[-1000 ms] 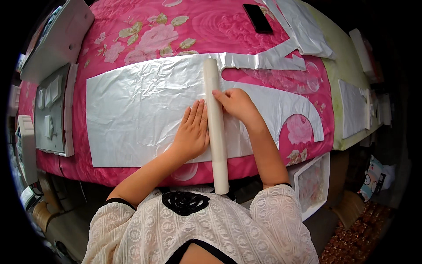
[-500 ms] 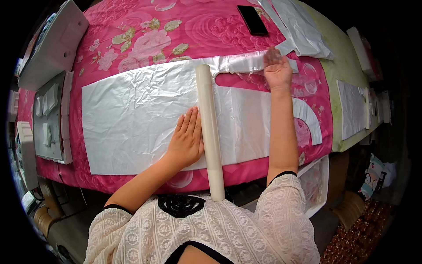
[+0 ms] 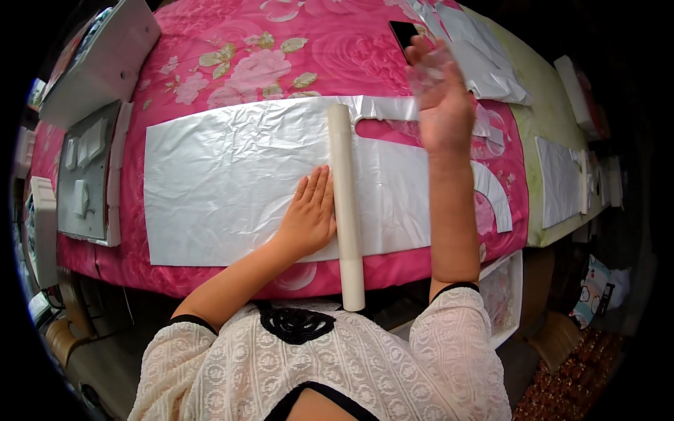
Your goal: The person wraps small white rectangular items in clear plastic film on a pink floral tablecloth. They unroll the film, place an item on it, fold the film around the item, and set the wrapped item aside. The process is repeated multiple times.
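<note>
One hand (image 3: 441, 105) now lifted off, open and empty; other (image 3: 309, 214) flat on foil (image 3: 225, 182) beside tube (image 3: 345, 203).

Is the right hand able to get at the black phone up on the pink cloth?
Probably yes: the right hand is raised just beside the black phone, and nothing lies between them.

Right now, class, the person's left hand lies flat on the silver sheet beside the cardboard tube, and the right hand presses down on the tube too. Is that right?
Not quite. The left hand does lie flat on the silver sheet beside the cardboard tube, but the right hand is not on the tube: the head view shows it lifted, open and blurred, off to the tube's right.
</note>
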`<state>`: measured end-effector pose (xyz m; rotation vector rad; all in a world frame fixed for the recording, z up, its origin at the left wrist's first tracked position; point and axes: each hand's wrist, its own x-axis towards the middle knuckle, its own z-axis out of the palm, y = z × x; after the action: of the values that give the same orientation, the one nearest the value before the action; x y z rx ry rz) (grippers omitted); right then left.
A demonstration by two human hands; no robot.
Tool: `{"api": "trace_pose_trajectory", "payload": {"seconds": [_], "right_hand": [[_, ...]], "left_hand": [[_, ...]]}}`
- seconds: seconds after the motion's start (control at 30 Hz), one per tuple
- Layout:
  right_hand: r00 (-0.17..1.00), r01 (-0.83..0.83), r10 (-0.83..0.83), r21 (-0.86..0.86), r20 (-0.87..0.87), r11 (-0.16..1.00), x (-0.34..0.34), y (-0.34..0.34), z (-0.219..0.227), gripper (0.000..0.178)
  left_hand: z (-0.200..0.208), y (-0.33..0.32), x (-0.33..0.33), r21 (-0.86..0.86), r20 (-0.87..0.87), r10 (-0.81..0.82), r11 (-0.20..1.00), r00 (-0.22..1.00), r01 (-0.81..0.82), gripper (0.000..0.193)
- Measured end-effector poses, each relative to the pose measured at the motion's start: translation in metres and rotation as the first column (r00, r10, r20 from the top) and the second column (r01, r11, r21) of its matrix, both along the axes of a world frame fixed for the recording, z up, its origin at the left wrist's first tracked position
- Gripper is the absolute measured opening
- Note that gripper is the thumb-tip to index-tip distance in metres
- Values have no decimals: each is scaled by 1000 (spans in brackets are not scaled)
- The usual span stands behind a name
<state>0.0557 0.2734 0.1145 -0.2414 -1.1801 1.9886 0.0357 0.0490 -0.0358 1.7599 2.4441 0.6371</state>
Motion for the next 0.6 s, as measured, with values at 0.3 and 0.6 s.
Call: {"api": "trace_pose_trajectory", "payload": {"seconds": [0.3,0.6], "right_hand": [[661,-677,511,143,549,722,-113,-271,-109,53],[843,-465,436,835,317,293,-61,-274,-58,67]], "left_hand": [[-18,4,-1,26,-78,-15,1000,997,17,63],[-7,-2,1,20,-11,3,1000,1000,-3,63]]}}
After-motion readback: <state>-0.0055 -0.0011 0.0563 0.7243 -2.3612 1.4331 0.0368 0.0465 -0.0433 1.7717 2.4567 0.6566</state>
